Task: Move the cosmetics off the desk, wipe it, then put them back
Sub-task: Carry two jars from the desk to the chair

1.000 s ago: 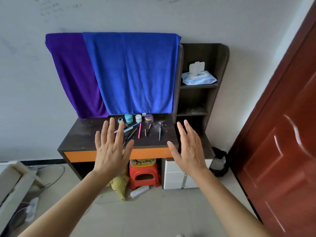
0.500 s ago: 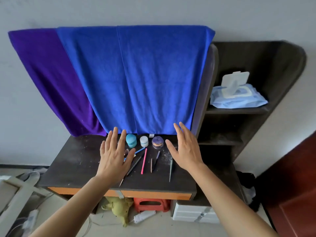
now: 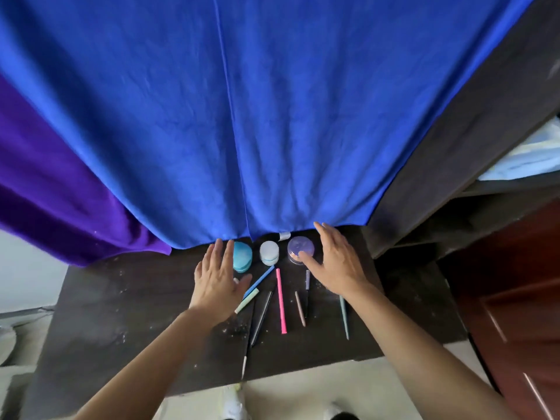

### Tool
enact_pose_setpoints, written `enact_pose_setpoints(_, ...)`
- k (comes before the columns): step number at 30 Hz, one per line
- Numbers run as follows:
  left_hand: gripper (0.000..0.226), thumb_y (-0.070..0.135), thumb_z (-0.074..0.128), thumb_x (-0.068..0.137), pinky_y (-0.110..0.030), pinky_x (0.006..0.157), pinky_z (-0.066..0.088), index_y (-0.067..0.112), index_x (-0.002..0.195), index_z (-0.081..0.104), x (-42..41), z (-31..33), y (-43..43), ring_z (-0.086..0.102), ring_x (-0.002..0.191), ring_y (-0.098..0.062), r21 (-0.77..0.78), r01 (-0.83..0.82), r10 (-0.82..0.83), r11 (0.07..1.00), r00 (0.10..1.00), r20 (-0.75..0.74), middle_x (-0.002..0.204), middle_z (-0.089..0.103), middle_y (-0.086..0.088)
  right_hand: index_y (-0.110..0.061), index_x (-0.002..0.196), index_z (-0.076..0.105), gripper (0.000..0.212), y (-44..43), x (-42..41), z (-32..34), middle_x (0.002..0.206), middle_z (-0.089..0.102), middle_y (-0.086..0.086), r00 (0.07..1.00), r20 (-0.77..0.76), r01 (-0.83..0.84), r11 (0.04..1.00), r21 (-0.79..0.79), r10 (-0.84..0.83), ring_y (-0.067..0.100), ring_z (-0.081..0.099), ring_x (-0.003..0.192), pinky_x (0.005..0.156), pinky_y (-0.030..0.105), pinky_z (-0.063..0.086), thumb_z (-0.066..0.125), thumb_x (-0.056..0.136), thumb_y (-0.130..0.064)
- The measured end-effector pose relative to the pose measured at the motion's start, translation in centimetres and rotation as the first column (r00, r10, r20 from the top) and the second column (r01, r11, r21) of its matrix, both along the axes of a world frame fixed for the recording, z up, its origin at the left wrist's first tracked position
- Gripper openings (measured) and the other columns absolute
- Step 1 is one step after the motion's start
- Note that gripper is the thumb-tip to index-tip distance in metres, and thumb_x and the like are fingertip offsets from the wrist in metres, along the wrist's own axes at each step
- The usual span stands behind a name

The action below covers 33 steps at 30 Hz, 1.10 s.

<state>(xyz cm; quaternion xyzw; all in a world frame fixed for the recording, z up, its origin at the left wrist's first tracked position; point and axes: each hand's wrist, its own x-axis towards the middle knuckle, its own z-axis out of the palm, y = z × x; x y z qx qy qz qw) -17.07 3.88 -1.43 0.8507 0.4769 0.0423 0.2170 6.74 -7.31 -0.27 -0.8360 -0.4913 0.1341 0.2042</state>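
As we reach over tabletop [image 3: 121, 298], left hand [image 3: 216, 283] beside teal jar [image 3: 242, 260], right hand [image 3: 336, 265] at purple jar [image 3: 298, 248], grips spread.

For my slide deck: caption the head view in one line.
Over a dusty dark desk, left hand open beside the teal jar, right hand open with thumb over the purple-lidded jar.

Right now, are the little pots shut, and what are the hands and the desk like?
teal jar: lid on, upright.
white jar: lid on, upright.
purple jar: lid on, right thumb over its edge.
pink pencil: lying flat.
left hand: open, fingers straight, holding nothing.
right hand: open, holding nothing.
desk: dusty, speckled, not yet wiped.
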Motion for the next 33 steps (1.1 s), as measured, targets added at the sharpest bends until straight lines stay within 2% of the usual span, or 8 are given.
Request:
enact_pose_setpoints(3,0.084,0.050,0.056,0.093,-0.044,0.121,0.013,0.019,0.158,0.013,0.4,-2.6,2.3,0.006,0.153,-0.024,-0.063,0.060,-0.060,0.996,0.998,0.008,0.166,0.007,-0.006,-0.010,0.153,0.034,0.083,1.4,-0.9,-2.3,0.156,0.037,0.012,0.992,-0.102,0.070,0.995,-0.068,-0.077,0.027,0.036,0.144,0.116,0.039,0.033,0.071,0.088,-0.047)
enact_pose_setpoints(8,0.084,0.046,0.061,0.091,-0.048,0.119,0.015,0.018,0.157,0.018,1.4,-6.7,4.7,0.010,0.151,-0.029,-0.097,0.105,-0.108,0.990,0.994,-0.024,0.164,0.014,-0.009,-0.013,0.157,0.025,0.092,3.0,-1.3,-6.4,0.159,0.029,0.013,0.992,-0.077,0.089,0.979,-0.182,-0.105,0.032,0.036,0.143,0.114,0.041,0.032,0.072,0.085,-0.046)
enact_pose_setpoints(12,0.079,0.037,0.073,0.083,-0.053,0.112,0.027,0.014,0.150,0.037,2.0,-8.4,5.2,0.033,0.141,-0.035,-0.017,0.079,-0.079,0.997,0.997,0.005,0.152,0.039,-0.013,-0.012,0.157,0.023,0.096,4.2,-0.9,-9.2,0.158,0.031,0.014,0.988,-0.106,0.088,0.979,-0.184,-0.109,0.032,0.035,0.143,0.113,0.042,0.036,0.074,0.083,-0.047)
enact_pose_setpoints(16,0.073,0.028,0.079,0.077,-0.051,0.106,0.037,0.010,0.141,0.048,2.3,-8.5,4.7,0.051,0.123,-0.037,-0.002,-0.013,0.013,1.000,0.996,0.084,0.137,0.054,-0.014,-0.004,0.147,0.040,0.080,4.6,-0.2,-9.6,0.142,0.048,0.016,0.987,-0.122,0.092,0.990,-0.109,-0.105,0.037,0.052,0.125,0.103,0.045,0.046,0.079,0.083,-0.032)
enact_pose_setpoints(24,0.074,0.023,0.085,0.074,-0.043,0.098,0.047,0.013,0.139,0.052,2.0,-3.4,1.3,0.053,0.123,-0.032,-0.003,-0.164,0.160,0.986,0.957,0.241,0.137,0.056,-0.008,-0.013,0.134,0.054,0.074,1.0,0.2,-5.1,0.117,0.057,0.002,0.983,-0.147,0.127,0.983,0.133,-0.107,0.022,0.060,0.104,0.088,0.038,0.053,0.084,0.071,-0.038)
enact_pose_setpoints(28,0.071,0.035,0.082,0.075,-0.037,0.099,0.045,0.019,0.138,0.053,2.7,1.3,0.7,0.052,0.123,-0.023,-0.001,-0.183,0.173,0.983,0.928,0.329,0.134,0.057,0.000,-0.026,0.131,0.055,0.072,-0.2,0.7,-1.5,0.110,0.057,-0.010,0.979,-0.124,0.185,0.957,0.224,-0.160,0.010,0.057,0.103,0.086,0.026,0.049,0.082,0.068,-0.049)
enact_pose_setpoints(30,0.070,0.041,0.080,0.076,-0.033,0.101,0.043,0.021,0.137,0.053,3.0,3.9,0.6,0.051,0.123,-0.019,0.012,-0.148,0.132,0.989,0.914,0.382,0.134,0.057,0.004,-0.033,0.127,0.055,0.069,-0.8,0.6,0.8,0.105,0.053,-0.018,0.971,-0.108,0.237,0.935,0.265,-0.215,0.003,0.054,0.101,0.081,0.019,0.042,0.079,0.067,-0.056)
enact_pose_setpoints(33,0.068,0.036,0.083,0.074,-0.025,0.100,0.043,0.020,0.135,0.056,3.4,7.1,0.1,0.053,0.121,-0.018,0.036,-0.048,0.024,0.998,0.874,0.485,0.132,0.058,0.005,-0.037,0.129,0.054,0.072,-2.2,0.3,3.7,0.103,0.046,-0.025,0.949,-0.135,0.314,0.901,0.298,-0.286,-0.002,0.053,0.103,0.084,0.018,0.041,0.073,0.064,-0.063)
